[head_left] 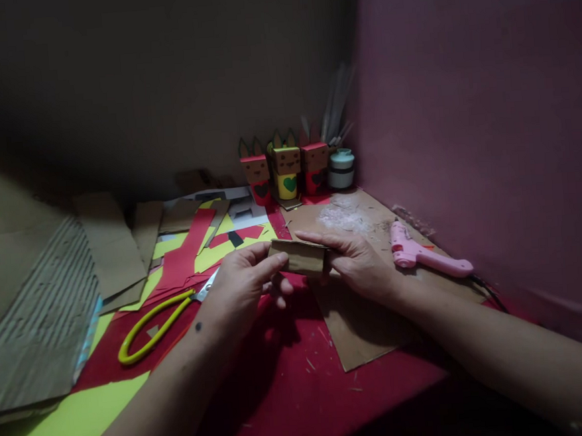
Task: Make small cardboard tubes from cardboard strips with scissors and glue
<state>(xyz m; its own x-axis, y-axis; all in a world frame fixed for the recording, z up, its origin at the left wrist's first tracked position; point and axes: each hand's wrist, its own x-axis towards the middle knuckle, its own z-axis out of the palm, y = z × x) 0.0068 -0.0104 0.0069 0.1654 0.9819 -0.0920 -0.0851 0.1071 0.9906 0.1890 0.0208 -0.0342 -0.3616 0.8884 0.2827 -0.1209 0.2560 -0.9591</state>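
Note:
A small folded piece of brown cardboard [301,257] is held up above the red tabletop, between both hands. Its left end is pinched by my left hand [248,274], thumb on the near face. My right hand [358,260] grips the right end, with a finger laid along the top edge. Yellow-handled scissors [152,327] lie beside my left forearm, their blades partly hidden by the hand. To the right of my right hand, a pink glue gun [426,255] rests on a flat cardboard sheet [364,346].
Three paper figures with pointed ears, a yellow one [286,172] between two red ones, stand at the back near a pale blue jar [341,169]. Yellow paper [80,419], red paper strips [186,252] and cardboard pieces [111,244] cover the left. A pink wall [484,131] bounds the right.

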